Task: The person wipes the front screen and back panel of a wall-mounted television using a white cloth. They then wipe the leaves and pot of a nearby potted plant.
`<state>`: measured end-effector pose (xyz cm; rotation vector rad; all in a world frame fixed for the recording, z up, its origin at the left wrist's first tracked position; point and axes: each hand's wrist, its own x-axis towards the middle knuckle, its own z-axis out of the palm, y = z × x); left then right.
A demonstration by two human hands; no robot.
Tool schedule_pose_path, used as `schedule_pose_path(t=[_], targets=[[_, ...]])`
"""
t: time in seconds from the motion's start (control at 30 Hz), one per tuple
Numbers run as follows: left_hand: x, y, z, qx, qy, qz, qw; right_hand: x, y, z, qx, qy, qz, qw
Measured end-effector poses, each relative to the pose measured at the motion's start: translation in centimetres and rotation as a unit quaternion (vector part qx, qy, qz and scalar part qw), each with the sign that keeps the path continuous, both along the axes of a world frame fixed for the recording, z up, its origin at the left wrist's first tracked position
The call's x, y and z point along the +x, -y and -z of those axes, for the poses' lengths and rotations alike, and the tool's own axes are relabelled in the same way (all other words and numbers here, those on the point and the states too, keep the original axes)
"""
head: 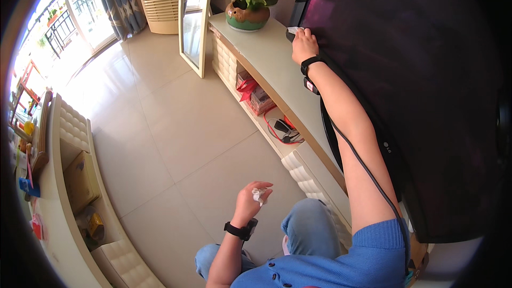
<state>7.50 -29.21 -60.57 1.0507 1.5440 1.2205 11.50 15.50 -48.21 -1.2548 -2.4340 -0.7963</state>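
Observation:
My right hand (305,45) is stretched out to the near corner of the large LG television (424,100). Its fingers press a white tissue (293,30) onto the black bezel there. Lower down, my left hand (249,200) hovers over the floor in front of my knees, its fingers curled around a crumpled white tissue (258,196). Dark bands circle both wrists, and a black cable (362,164) runs along my right arm. The television screen is dark and shows pinkish reflections.
The television stands on a long low cabinet (264,54) with a potted snake plant (248,16). Its open shelf holds a ribboned box (258,98) and tangled cables (285,130). A framed mirror (195,28) leans beyond. Another low cabinet (64,216) lines the left.

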Motion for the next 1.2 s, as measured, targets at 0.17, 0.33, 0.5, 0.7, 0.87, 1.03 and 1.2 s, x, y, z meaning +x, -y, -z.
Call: schedule_pose_path(t=[0.17, 0.33, 0.5, 0.7, 0.87, 1.03, 1.2], targets=[[-0.4, 0.2, 1.1, -0.027, -0.001, -0.017, 0.999, -0.1, 0.5, 0.8, 0.026, 0.024, 0.051, 0.998], [-0.9, 0.3, 1.9, -0.064, -0.025, -0.012, 0.998, 2.2, 2.9, 1.6, 0.075, -0.003, 0.098, 0.992], [-1.6, 0.0, 2.4, -0.028, -0.019, -0.031, 0.999, 10.4, 10.0, 1.8, 0.165, 0.136, 0.129, 0.968], [-1.6, -0.6, 3.6, -0.063, 0.024, 0.018, 0.998, 21.9, 20.8, 1.5, 0.16, 0.22, 0.19, 0.943], [-0.9, -1.7, 5.5, -0.055, 0.012, 0.079, 0.995, 31.4, 29.4, -0.7, 0.133, 0.186, 0.191, 0.955], [-0.1, -2.9, 7.9, -0.096, 0.008, 0.129, 0.987, 41.1, 37.4, -1.0, 0.091, 0.188, 0.244, 0.947], [1.3, -3.3, 9.5, -0.096, 0.026, 0.174, 0.98, 50.5, 45.6, 0.6, 0.026, 0.111, 0.361, 0.926]])
